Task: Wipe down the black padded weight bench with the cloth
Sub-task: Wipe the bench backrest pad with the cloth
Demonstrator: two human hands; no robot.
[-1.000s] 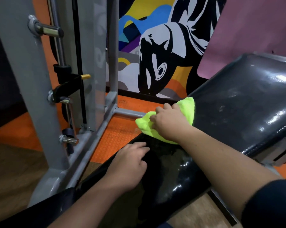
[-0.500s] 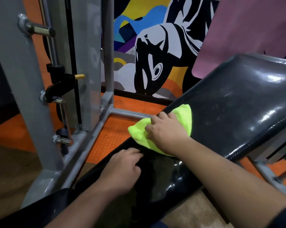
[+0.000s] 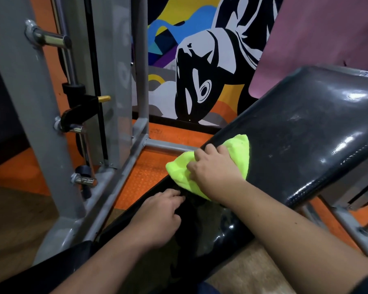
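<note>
My right hand point(image 3: 215, 168) presses the yellow-green cloth point(image 3: 238, 153) flat on the black padded bench point(image 3: 306, 145), fingers spread over it, cloth sticking out past my fingertips at the bench's left edge. My left hand point(image 3: 159, 219) rests on the lower pad, fingers loosely bent, holding nothing, just below the cloth.

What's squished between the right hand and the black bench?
The neon yellow-green cloth. In the head view, the right hand presses it flat on the bench.
</note>
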